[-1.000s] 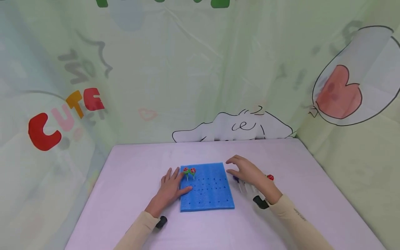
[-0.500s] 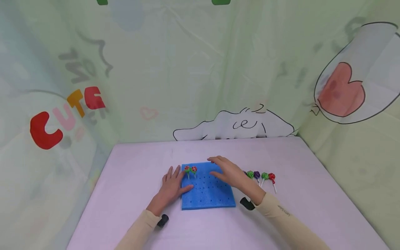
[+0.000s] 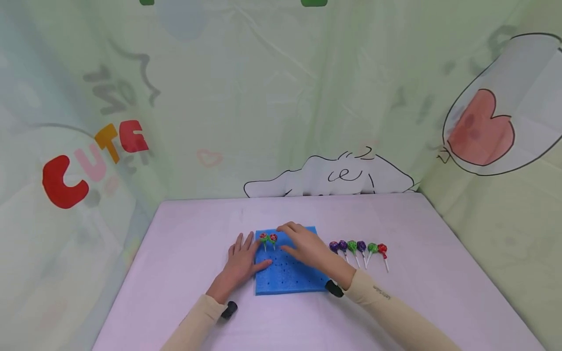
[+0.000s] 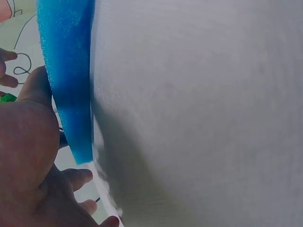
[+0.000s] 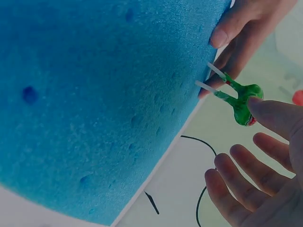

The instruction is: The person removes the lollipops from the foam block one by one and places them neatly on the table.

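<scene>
A blue foam board (image 3: 287, 285) with several small holes lies on the table. Two lollipops (image 3: 269, 238) in red and green wrappers stand side by side at its far left corner, their white sticks in the foam. My left hand (image 3: 238, 267) rests along the board's left edge, fingers spread and thumb over the top. Above the board, my right hand (image 3: 307, 247) reaches toward the lollipops with thumb and fingers apart. In the right wrist view, the right thumb (image 5: 274, 116) overlaps one green wrapper (image 5: 242, 112), and nothing sits between thumb and fingers.
Right of the board, several lollipops (image 3: 352, 247) in purple, green and red wrappers lie in a row on the pale table (image 3: 210, 222). A printed curtain (image 3: 272, 107) closes off the back and sides. Dark wrist cameras (image 3: 229, 310) hang under the sleeves.
My right hand has moved left from beside the row of lollipops, across the board toward the two standing ones, uncovering the row. The left hand has stayed at the board's edge.
</scene>
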{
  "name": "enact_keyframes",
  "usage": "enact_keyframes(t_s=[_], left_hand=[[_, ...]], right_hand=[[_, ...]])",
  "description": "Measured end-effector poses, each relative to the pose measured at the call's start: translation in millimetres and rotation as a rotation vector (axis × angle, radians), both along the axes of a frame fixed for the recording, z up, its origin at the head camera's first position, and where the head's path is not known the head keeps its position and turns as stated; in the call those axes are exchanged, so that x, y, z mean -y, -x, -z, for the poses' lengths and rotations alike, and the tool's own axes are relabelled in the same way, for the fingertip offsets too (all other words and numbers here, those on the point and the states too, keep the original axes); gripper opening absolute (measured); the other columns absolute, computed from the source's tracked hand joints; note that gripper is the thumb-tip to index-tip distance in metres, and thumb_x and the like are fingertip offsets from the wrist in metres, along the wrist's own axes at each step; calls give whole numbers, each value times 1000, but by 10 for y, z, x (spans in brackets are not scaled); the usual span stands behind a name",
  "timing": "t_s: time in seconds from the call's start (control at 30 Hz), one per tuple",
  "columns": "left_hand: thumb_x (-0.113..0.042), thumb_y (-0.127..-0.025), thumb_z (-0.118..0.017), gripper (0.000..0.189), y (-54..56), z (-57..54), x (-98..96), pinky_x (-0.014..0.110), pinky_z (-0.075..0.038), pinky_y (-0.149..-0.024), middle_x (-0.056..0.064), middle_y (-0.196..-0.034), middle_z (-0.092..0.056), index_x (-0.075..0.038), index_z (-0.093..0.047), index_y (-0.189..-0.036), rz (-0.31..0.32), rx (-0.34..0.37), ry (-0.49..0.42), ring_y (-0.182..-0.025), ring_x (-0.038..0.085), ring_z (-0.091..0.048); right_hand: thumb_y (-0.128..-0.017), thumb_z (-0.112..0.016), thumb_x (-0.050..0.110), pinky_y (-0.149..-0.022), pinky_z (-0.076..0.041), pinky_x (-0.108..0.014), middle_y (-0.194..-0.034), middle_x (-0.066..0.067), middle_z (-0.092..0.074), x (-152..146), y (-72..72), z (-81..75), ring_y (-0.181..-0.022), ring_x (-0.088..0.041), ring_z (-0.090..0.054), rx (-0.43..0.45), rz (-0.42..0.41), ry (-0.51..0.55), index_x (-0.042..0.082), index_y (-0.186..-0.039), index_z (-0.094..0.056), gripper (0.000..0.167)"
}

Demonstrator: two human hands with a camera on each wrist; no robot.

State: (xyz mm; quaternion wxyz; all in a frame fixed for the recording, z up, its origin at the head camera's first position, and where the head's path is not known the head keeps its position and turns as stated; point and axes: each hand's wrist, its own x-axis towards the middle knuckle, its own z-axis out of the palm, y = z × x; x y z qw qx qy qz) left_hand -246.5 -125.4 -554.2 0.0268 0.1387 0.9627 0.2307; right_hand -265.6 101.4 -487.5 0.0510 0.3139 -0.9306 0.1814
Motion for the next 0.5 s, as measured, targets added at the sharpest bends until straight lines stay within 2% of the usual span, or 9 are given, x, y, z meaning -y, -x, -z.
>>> enact_keyframes(t_s=[0.3,0.5], left_hand=[[-60,-93,-61,79,-1,-16,-5,66,-20,-118,22,-164,-26,-9,-45,-151,-11,4,10,-153,49,-12],[-62,-93,-59,79,4,9,-8,65,-21,-117,22,-164,-27,-10,-46,-150,-10,1,5,-153,49,-13]], right_hand=[[-93,-73,26,-97,-56,-40,-132,-6,-61,164,33,43,-118,-23,-64,-54,-14,-51,14,-135,-54,47],[-92,-75,25,-85,-58,-35,-122,-5,-64,222,43,94,-103,-18,-66,-115,-7,-61,13,-127,-54,43]])
